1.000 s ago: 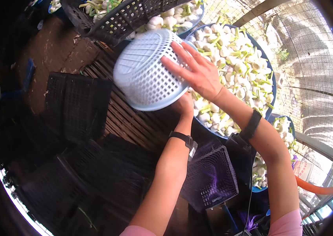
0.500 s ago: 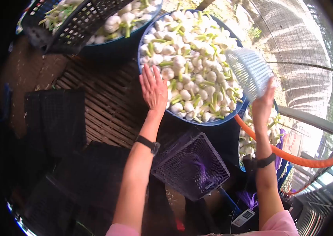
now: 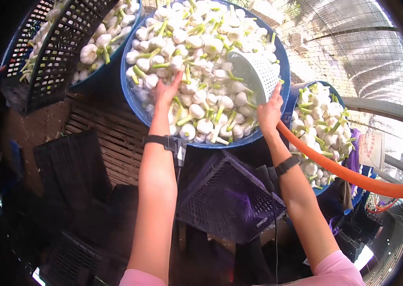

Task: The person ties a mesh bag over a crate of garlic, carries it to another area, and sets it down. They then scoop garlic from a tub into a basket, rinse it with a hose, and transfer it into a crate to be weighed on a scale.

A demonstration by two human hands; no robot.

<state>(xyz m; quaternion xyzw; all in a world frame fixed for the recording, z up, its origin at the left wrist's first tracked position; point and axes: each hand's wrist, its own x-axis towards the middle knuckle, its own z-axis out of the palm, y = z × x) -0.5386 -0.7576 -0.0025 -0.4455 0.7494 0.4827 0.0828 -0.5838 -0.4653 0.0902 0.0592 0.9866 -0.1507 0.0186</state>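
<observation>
I judge the step as scooping: the right hand [image 3: 270, 109] clamps the white basket [image 3: 267, 71], tilted among garlic bulbs [image 3: 213, 45] inside the blue tub [image 3: 126, 90]; the left hand [image 3: 164, 90] dips into bulbs, finger spread indeterminable; the next move calls for firm rim grip.

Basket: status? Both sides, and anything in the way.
Right grip on basket, tilted among garlic in tub. Left grip at garlic, hold unclear. Hose near right wrist; no clear obstruction.
</observation>
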